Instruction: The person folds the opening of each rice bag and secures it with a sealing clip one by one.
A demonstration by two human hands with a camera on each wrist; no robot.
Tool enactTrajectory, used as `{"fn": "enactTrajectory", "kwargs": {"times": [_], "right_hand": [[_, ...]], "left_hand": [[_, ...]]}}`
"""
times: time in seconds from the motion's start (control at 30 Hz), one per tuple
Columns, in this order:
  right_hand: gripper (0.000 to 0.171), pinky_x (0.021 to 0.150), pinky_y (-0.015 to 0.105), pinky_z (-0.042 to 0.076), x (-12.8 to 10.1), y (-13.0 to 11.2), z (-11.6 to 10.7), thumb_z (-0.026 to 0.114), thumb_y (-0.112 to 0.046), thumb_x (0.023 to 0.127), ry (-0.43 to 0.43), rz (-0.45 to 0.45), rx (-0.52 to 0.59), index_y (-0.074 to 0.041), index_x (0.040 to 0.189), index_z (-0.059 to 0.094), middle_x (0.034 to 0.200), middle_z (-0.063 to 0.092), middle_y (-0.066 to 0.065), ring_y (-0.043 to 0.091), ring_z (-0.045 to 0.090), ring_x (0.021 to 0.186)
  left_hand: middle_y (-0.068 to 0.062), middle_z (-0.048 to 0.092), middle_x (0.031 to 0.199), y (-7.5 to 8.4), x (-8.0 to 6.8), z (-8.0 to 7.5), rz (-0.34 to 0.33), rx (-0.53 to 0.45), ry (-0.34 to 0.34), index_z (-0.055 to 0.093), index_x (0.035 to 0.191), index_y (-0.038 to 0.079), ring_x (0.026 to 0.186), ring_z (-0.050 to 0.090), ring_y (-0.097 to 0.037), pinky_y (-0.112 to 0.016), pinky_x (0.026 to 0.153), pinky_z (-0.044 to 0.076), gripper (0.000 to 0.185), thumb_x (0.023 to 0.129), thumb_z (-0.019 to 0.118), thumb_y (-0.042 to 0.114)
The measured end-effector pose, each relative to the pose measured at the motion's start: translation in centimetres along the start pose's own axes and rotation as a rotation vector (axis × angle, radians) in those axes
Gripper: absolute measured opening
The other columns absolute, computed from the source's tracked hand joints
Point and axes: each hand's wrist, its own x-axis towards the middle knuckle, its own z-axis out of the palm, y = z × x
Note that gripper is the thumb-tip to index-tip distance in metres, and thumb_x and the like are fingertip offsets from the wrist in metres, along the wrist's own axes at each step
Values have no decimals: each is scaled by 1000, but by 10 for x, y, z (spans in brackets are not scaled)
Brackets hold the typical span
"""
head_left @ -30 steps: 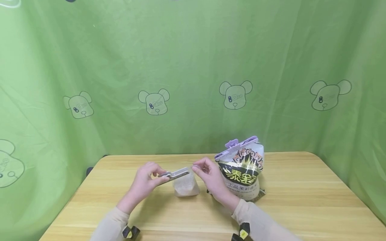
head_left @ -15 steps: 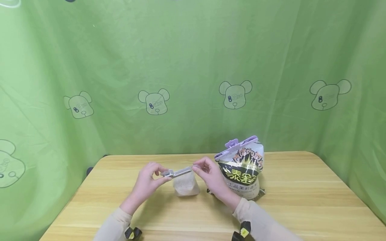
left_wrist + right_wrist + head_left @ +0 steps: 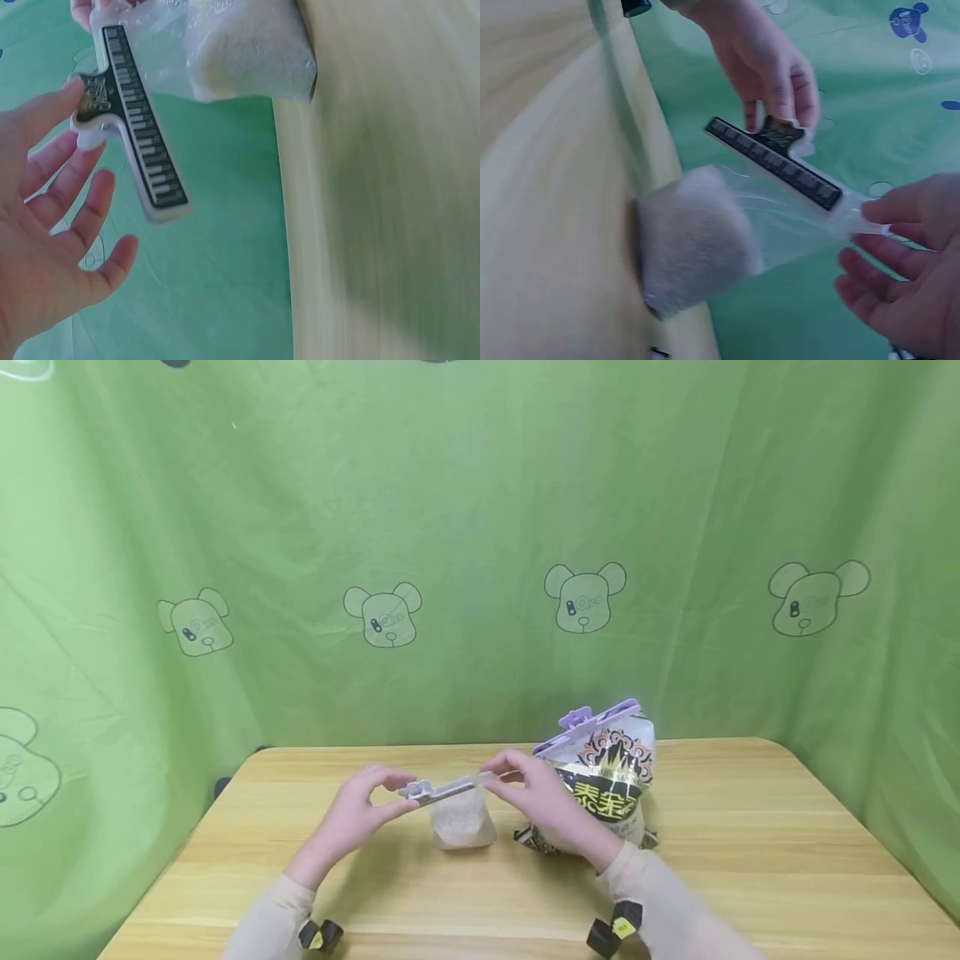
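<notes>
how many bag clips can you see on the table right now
2. A white piano-key clip sits on the clear bag's top, its handle pinched by the left hand. A purple clip closes the printed rice bag behind. None seem hidden.

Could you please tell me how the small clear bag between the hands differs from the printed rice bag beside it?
The small clear bag is transparent and low; the printed rice bag is opaque, patterned and taller. The clear bag carries a piano-key clip, pinched by the left hand; the rice bag carries a purple clip, untouched. Both stand upright on the table.
</notes>
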Motion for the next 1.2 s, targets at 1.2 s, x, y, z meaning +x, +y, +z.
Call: {"fn": "enactTrajectory", "kwargs": {"times": [1.2], "right_hand": [[8, 86, 35, 56, -3, -8, -5, 67, -9, 88, 66, -180, -326, -14, 94, 69, 97, 72, 1, 13, 67, 91]], "left_hand": [[6, 69, 81, 1, 1, 15, 502, 88, 252, 72, 88, 13, 78, 56, -10, -30, 76, 44, 19, 72, 80, 11]]}}
